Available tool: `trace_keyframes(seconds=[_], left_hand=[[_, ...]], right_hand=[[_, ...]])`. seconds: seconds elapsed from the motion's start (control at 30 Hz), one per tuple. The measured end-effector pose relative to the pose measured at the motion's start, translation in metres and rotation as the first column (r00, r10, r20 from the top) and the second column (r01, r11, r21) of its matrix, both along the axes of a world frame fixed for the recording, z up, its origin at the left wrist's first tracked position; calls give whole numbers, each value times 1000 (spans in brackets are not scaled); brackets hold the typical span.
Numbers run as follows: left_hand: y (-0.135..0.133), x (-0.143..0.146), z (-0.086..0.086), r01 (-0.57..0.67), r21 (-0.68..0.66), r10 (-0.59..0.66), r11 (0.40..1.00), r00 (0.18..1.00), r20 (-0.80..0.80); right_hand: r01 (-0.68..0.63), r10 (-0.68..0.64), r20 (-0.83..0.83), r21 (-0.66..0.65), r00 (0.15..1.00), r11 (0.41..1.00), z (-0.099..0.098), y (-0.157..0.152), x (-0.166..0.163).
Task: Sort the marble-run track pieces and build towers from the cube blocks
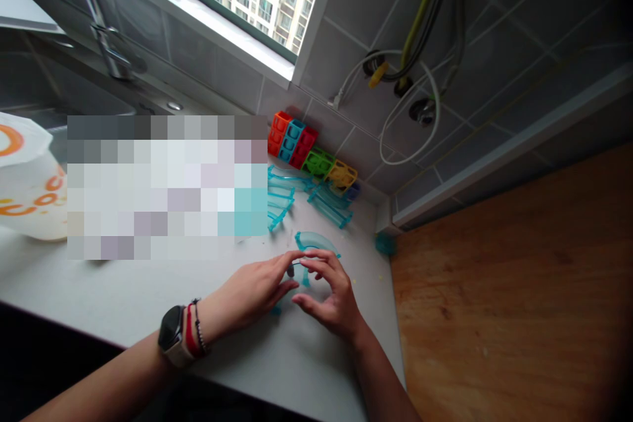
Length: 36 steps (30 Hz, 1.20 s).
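Both of my hands hover close together over the white countertop (237, 349), fingertips almost meeting. My left hand (257, 287), with a watch and bracelets at its wrist, has its fingers stretched out and its thumb apart below them. My right hand (333, 297) is curved like a C, thumb apart from the fingers, with nothing visibly gripped. Just behind the fingertips lies a curved translucent blue track piece (316, 239). Another blue piece (306, 275) shows between the hands, partly hidden. A bit of blue (275, 310) peeks out beneath my left hand.
More blue track pieces (330, 206) lie farther back. Against the tiled wall stand colourful toy blocks (301, 138) in a row. A paper cup (32, 178) is at left beside a blurred-out area; a faucet (111, 56) stands behind. The counter's right edge meets a wooden surface (494, 290).
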State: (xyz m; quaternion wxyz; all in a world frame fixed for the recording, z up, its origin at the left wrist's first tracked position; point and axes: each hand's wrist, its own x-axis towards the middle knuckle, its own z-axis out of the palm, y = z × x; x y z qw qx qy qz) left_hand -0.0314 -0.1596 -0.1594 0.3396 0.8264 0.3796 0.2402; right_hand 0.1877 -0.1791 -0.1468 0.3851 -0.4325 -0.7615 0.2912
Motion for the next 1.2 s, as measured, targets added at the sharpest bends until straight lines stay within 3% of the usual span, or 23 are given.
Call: trace_keyframes(seconds=[0.17, 0.43, 0.53, 0.67, 0.83, 1.07, 1.2], left_hand=[[1, 4, -5, 11, -28, -11, 1000, 1000, 7], [-5, 17, -8, -10, -36, 12, 999, 998, 55], [-8, 17, -2, -35, -7, 36, 999, 999, 30], [-3, 7, 13, -133, 112, 141, 985, 988, -67], [10, -10, 25, -222, 176, 247, 959, 959, -137], [15, -3, 16, -197, 179, 227, 964, 959, -169], [15, 5, 15, -175, 194, 211, 965, 961, -181]], right_hand=[[176, -176, -9, 76, 984, 981, 0, 0, 1], [-19, 7, 155, 78, 988, 997, -4, 1, 5], [-34, 18, 194, 80, 981, 996, -7, 5, 9], [133, -149, 199, 95, 969, 987, -11, 11, 19], [395, -410, 167, 114, 897, 912, -15, 16, 30], [424, -473, 341, 212, 812, 881, -17, 18, 31], [428, -493, 354, 248, 795, 869, -18, 17, 29]])
